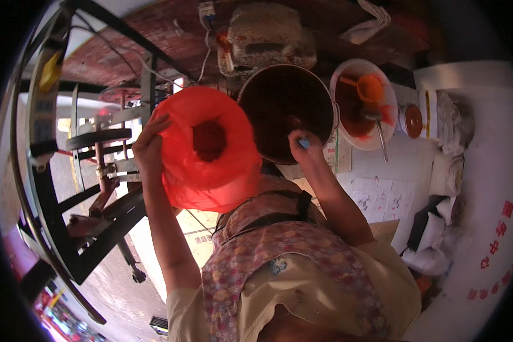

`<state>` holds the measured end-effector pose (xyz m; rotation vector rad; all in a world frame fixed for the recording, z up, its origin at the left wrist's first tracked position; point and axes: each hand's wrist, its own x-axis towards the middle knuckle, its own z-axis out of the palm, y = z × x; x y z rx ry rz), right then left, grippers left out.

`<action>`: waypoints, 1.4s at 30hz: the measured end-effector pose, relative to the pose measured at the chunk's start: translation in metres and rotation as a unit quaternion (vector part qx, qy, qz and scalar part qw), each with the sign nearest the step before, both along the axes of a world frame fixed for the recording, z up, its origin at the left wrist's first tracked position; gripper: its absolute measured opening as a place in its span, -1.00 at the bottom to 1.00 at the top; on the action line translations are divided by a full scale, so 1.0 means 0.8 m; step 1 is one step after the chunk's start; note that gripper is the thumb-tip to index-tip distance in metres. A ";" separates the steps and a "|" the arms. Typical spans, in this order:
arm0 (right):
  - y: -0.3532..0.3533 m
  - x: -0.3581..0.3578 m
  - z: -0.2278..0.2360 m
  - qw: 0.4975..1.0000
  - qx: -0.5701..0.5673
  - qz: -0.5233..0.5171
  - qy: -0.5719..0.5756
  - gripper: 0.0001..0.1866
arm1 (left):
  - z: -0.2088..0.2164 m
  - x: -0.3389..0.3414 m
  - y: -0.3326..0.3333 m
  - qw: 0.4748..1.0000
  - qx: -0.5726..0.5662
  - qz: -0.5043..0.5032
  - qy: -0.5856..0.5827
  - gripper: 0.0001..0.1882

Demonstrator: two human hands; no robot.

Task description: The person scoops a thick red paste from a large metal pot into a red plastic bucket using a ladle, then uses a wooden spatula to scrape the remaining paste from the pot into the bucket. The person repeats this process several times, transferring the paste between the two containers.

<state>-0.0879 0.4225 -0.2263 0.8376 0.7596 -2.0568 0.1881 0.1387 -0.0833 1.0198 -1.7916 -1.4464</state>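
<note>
Pinching the upper-left edge of the red bag (239, 151), left of frame centre, left hand (148, 147) gives its only visible grip. Right hand (306, 153) is closed round a blue handle (304, 143) over the lower edge of the dark pot (330, 94), upper centre; tool's working end not discernible. Risk (judged): bag could sag rightward and spill its dark red contents, cause being one-sided support. Bag film might also catch the pot rim, being so near. Pose: left forearm near vertical, fingers bent; right forearm slants up-left into a fist. Upper right: white basin (356, 142) with orange scoop (370, 89).
</note>
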 end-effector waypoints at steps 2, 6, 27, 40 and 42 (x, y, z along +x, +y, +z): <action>-0.024 -0.019 -0.016 0.988 -0.039 -0.068 -0.132 -0.86 | 0.000 -0.003 -0.003 1.000 0.004 0.004 -0.003 -0.57; -0.070 -0.053 -0.040 0.989 0.031 -0.095 -0.109 -0.83 | 0.004 -0.003 -0.001 1.000 0.008 0.024 -0.014 -0.56; -0.038 0.028 0.011 0.947 0.045 0.310 0.071 -0.90 | 0.002 0.000 0.009 0.998 -0.053 -0.004 0.032 -0.56; 0.071 0.083 0.192 0.883 -0.027 0.389 0.261 -0.47 | -0.008 0.000 0.004 0.997 -0.065 -0.001 0.050 -0.60; 0.080 0.099 0.204 0.812 -0.014 0.453 0.368 -0.44 | -0.010 -0.002 0.003 0.997 -0.042 0.008 0.065 -0.59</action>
